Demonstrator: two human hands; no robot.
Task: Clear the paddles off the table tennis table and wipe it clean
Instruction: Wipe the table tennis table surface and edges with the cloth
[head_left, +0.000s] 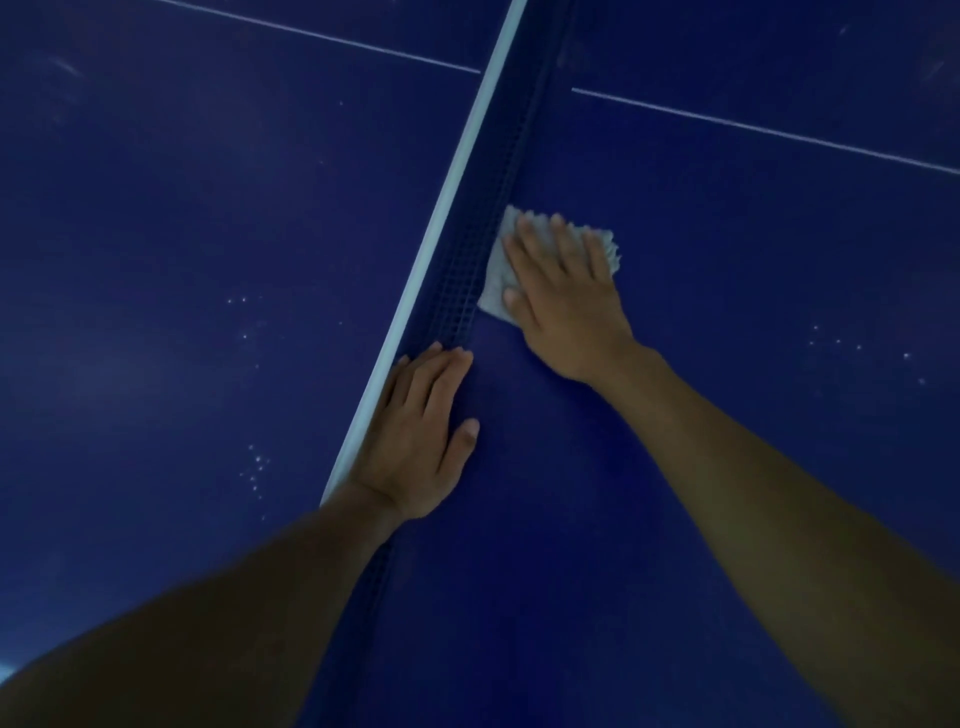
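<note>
One speckled blue table (182, 218), white-taped net (465, 280)

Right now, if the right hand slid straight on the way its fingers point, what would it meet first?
Most likely the net: the right hand presses the cloth flat on the table, fingers angled toward the mesh, and the cloth's edge looks to touch it.

Right hand (563, 306) presses a cloth (496, 283) flat beside the net (467, 291); left hand (421, 436) rests on it.
</note>
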